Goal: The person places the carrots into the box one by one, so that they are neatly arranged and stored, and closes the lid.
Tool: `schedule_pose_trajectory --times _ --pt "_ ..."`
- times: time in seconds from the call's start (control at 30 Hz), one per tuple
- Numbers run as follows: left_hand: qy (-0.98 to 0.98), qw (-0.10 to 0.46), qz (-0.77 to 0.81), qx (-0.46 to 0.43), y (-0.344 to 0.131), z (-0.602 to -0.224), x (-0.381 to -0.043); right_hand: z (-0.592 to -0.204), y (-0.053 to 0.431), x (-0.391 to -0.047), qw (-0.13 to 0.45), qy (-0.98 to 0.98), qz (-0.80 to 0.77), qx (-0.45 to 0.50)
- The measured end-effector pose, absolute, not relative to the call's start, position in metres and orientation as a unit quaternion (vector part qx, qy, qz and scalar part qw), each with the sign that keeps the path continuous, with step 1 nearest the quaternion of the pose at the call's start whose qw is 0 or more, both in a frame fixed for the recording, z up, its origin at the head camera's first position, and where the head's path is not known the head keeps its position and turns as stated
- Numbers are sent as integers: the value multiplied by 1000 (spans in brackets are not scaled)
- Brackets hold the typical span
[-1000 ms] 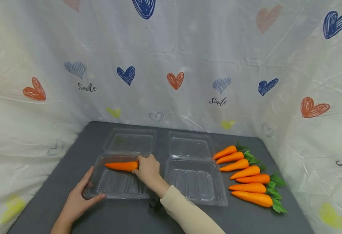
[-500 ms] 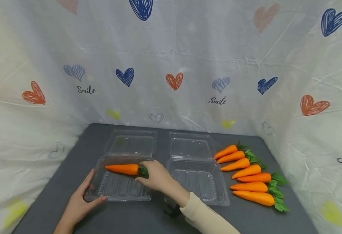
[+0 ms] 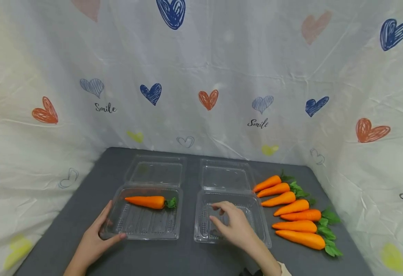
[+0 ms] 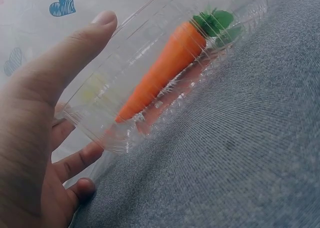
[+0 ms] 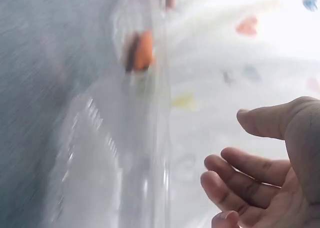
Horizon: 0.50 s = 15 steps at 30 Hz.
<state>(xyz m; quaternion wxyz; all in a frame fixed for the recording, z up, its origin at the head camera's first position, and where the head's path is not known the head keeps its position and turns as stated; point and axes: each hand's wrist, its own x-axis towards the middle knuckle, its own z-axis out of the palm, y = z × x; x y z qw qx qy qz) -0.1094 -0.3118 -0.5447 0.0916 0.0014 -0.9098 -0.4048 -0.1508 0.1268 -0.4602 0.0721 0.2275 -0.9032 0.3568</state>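
Note:
A single orange carrot (image 3: 146, 202) with a green leafy top lies in the base of the left clear plastic container (image 3: 142, 230), its tip pointing left. My left hand (image 3: 92, 239) rests at that container's front left corner, thumb extended along the front and fingers along the left side. In the left wrist view, the straight thumb (image 4: 75, 53) shows by the rim and the fingertips touch the container wall. Over the right clear container (image 3: 206, 230) hovers my right hand (image 3: 237, 226), with nothing between its parted thumb and loosely bent fingers.
Several carrots (image 3: 292, 207) with green leaves lie in a column on the grey table (image 3: 153, 260), to the right of the containers. Both hinged lids (image 3: 158, 172) lie back toward the heart-patterned curtain (image 3: 229, 76).
My right hand has let go of the carrot's leafy end and moved right, over the other container. The carrot stays in the left container. The left hand keeps its place.

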Motion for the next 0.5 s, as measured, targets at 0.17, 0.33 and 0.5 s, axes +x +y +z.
schedule_pose_trajectory --times 0.17,0.33,0.5 --pt "-908 86 -409 8 -314 -542 -105 -472 165 -133 114 -898 394 160" --pt "-912 87 -401 19 -321 -538 -102 -478 196 -120 139 -889 425 94" --pt "-914 86 -397 14 -321 -539 -104 -485 235 -106 185 -886 423 -38"
